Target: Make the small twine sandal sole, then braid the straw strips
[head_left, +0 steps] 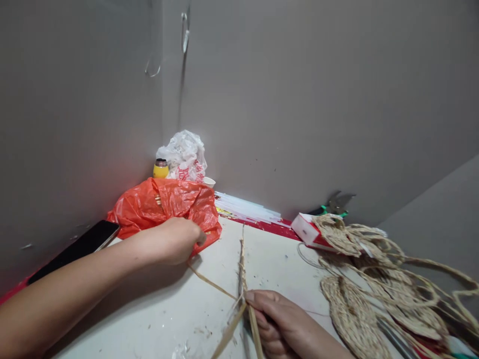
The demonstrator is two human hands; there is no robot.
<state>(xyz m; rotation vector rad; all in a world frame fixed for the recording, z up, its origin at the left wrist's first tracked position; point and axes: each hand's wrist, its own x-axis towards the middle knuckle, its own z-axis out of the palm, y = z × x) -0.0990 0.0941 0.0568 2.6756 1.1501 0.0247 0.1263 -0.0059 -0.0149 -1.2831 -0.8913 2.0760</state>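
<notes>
My right hand (279, 319) is closed near the bottom edge, pinching a bundle of straw-coloured fibre strands (242, 279) that stands up from the white table (157, 309). One thin strand (209, 281) runs from that bundle up and left to my left hand (175, 242). My left hand is closed, pulling that strand taut, and rests against a crumpled red plastic bag (168, 204).
Woven straw pieces (359, 304) and loose cord lie at the right, over a red-and-white box (309, 230). Green-handled pliers (333, 204) lie behind it. A black phone (75, 249) lies left. A yellow bottle (160, 169), white bag (185, 154) and white sticks (247, 207) fill the corner.
</notes>
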